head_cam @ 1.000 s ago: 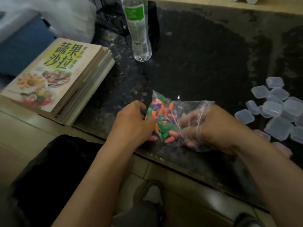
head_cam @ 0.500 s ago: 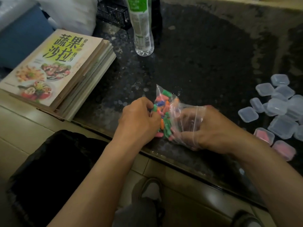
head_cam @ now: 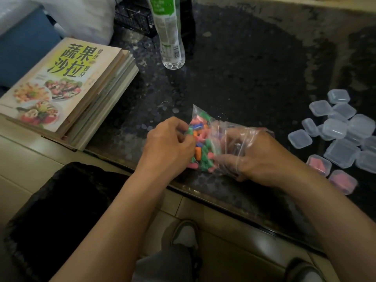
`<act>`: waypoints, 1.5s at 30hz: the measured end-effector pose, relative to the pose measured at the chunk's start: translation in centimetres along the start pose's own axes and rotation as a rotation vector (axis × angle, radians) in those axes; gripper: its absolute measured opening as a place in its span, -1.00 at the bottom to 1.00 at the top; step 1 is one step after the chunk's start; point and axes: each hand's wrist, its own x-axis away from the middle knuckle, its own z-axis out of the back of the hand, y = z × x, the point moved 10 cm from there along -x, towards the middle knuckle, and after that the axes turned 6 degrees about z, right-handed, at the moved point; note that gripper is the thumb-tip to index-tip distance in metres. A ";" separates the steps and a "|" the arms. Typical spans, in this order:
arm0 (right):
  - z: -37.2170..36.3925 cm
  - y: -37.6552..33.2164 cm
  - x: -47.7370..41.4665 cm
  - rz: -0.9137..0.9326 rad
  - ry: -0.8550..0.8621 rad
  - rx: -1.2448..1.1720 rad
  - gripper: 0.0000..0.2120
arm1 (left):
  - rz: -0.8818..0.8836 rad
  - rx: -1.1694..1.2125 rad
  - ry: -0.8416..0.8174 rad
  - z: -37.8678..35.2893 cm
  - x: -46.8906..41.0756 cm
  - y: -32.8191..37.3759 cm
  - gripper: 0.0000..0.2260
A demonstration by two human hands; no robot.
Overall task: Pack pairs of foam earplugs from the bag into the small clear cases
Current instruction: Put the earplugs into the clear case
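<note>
**A:** Where is the bag?

**B:** The bag [head_cam: 218,128] lies at the near edge of the dark speckled table [head_cam: 254,64], between the 2 hands. It is clear plastic. The earplugs [head_cam: 201,144] are heaped in its left half, in green, orange, pink and blue.

**A:** And the hands?

**B:** The left hand [head_cam: 168,145] grips the bag's left side, fingers curled into the plastic against the heap. The right hand [head_cam: 258,157] is inside the bag from the right, with plastic draped over its knuckles and its fingertips close to the plugs. I cannot tell whether it pinches one, because the plastic blurs it.

**A:** The cases?

**B:** They are to the right, apart from the bag. The clear cases [head_cam: 335,129] sit in a loose cluster, some resting on others. Nearer, at the cluster's near edge, 2 pink-filled cases [head_cam: 318,165] lie side by side.

**A:** What else is there?

**B:** A water bottle [head_cam: 171,41] stands upright, far beyond the bag. On the left is a stack of books [head_cam: 67,88], the top one a cookbook with salad photos. Behind them are a black crate [head_cam: 132,15] and a white sack [head_cam: 81,15]. On the near left, below the table edge, a black bag [head_cam: 61,210] sits on the tiled floor [head_cam: 234,241]. A shoe [head_cam: 186,235] shows between the forearms.
</note>
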 end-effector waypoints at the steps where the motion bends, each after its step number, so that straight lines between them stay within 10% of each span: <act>1: 0.1 0.0 0.0 -0.001 -0.009 0.025 -0.81 | 0.004 -0.003 -0.002 0.0 0.0 0.0 -0.90; 14: -1.5 -1.3 0.2 0.018 -0.060 0.320 -0.63 | -0.050 -0.133 -0.026 -0.8 0.5 0.6 -0.91; 37: 2.8 2.1 1.4 -0.156 0.168 -0.239 -0.86 | -0.079 -0.261 0.098 0.4 0.2 0.4 -0.92; 45: 1.7 2.1 1.5 -0.085 0.118 -0.019 -0.82 | -0.147 -0.246 0.031 -2.0 1.3 1.8 -0.96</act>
